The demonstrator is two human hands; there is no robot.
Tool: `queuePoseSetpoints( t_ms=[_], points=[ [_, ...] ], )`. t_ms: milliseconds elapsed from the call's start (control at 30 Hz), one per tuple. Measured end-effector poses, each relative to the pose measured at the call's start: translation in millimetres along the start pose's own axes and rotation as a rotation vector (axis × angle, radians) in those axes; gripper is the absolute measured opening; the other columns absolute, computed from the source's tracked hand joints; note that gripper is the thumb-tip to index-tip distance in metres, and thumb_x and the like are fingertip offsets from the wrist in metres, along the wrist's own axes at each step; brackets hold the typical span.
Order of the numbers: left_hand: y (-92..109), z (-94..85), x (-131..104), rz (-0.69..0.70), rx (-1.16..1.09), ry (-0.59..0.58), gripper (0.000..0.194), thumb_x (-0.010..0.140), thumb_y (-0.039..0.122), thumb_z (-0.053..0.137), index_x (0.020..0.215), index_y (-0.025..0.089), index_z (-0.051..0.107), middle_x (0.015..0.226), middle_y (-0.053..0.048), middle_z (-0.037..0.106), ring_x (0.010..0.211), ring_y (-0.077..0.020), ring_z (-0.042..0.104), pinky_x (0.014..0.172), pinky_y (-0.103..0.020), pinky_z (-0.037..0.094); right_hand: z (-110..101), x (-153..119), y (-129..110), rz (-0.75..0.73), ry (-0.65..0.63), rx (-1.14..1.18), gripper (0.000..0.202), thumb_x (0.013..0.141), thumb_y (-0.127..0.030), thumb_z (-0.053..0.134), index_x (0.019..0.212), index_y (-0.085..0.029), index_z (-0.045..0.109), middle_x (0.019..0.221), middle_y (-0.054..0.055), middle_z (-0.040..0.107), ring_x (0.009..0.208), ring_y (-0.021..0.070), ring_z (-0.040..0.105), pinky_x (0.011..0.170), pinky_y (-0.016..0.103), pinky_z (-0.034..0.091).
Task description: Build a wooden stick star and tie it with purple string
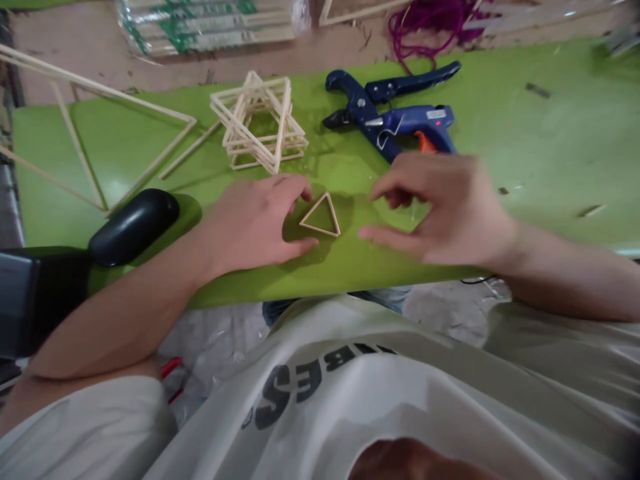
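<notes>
A small triangle of thin wooden sticks (334,215) lies flat on the green table (260,280), between my two hands. My left hand (260,220) rests just left of it, thumb and fingers apart and curved toward it, holding nothing. To the right, my right hand (445,210) hovers slightly blurred, thumb and fingers apart with nothing between them. Beyond my left hand stands a stack of wooden stick triangles (275,143), set at different turns. Past my right hand lies a blue glue gun (425,120) with an orange trigger, against dark blue cutters (363,103).
Larger stick frames (150,110) spread over the left side, beside a black computer mouse (135,227) and a dark box (40,300). Wrapped bundles of sticks (215,27) and purple yarn (430,27) sit at the back. Small scraps (593,211) dot the right.
</notes>
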State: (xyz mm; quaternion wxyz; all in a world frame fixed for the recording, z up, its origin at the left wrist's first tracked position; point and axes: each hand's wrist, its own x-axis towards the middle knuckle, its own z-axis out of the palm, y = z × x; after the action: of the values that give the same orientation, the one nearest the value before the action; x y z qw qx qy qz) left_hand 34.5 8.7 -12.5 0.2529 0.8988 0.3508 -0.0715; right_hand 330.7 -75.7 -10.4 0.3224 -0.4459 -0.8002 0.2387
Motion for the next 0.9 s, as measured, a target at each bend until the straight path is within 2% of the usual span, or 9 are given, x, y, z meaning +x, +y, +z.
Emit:
queuePoseSetpoints(
  t_ms=[133, 233, 567, 667, 900],
  points=[
    [5.3, 5.2, -2.3, -0.018, -0.028, 0.064, 0.047, 0.092, 0.046, 0.082, 0.134, 0.026, 0.075, 0.111, -0.004, 0.081, 0.093, -0.0230, 0.074, 0.082, -0.037, 0.047, 36.3, -19.1, 2.9, -0.037, -0.042, -0.181, 0.031, 0.105, -0.047, 0.084, 0.111, -0.017, 0.080, 0.097, 0.009, 0.081, 0.077, 0.0203, 0.071, 0.063, 0.037, 0.045],
    [5.3, 7.2, -2.6, -0.030, -0.011, 0.076, 0.043, 0.094, 0.048, 0.079, 0.131, 0.026, 0.076, 0.109, -0.005, 0.083, 0.091, -0.0239, 0.075, 0.077, -0.038, 0.048, 48.6, -24.6, 8.0, -0.010, -0.041, -0.280, 0.035, 0.104, -0.052, 0.082, 0.110, -0.018, 0.079, 0.100, 0.009, 0.082, 0.080, 0.0221, 0.074, 0.062, 0.037, 0.041],
    [7.7, 5.7, -0.1, -0.034, 0.044, 0.031, 0.040, 0.100, 0.049, 0.073, 0.132, 0.025, 0.077, 0.108, -0.007, 0.083, 0.094, -0.0273, 0.078, 0.075, -0.040, 0.049, 49.6, -23.1, 9.9, -0.017, -0.077, -0.309, 0.038, 0.106, -0.055, 0.081, 0.116, -0.018, 0.080, 0.105, 0.008, 0.086, 0.084, 0.0232, 0.077, 0.063, 0.038, 0.038],
    [6.2, 7.1, -0.5, 0.000, 0.060, 0.037, 0.039, 0.103, 0.047, 0.069, 0.134, 0.025, 0.078, 0.110, -0.007, 0.084, 0.095, -0.0277, 0.078, 0.076, -0.041, 0.048, 49.5, -21.5, 9.2, 0.012, -0.071, -0.289, 0.038, 0.105, -0.054, 0.081, 0.116, -0.018, 0.081, 0.103, 0.008, 0.085, 0.082, 0.0234, 0.076, 0.063, 0.037, 0.038],
    [4.7, 7.4, -1.6, 0.018, 0.037, 0.053, 0.039, 0.102, 0.046, 0.073, 0.134, 0.027, 0.080, 0.109, -0.005, 0.084, 0.095, -0.0259, 0.078, 0.075, -0.040, 0.046, 47.6, -19.3, 7.2, 0.077, -0.090, -0.248, 0.036, 0.105, -0.052, 0.077, 0.117, -0.019, 0.083, 0.102, 0.008, 0.084, 0.082, 0.0236, 0.075, 0.065, 0.037, 0.041]
  ],
)
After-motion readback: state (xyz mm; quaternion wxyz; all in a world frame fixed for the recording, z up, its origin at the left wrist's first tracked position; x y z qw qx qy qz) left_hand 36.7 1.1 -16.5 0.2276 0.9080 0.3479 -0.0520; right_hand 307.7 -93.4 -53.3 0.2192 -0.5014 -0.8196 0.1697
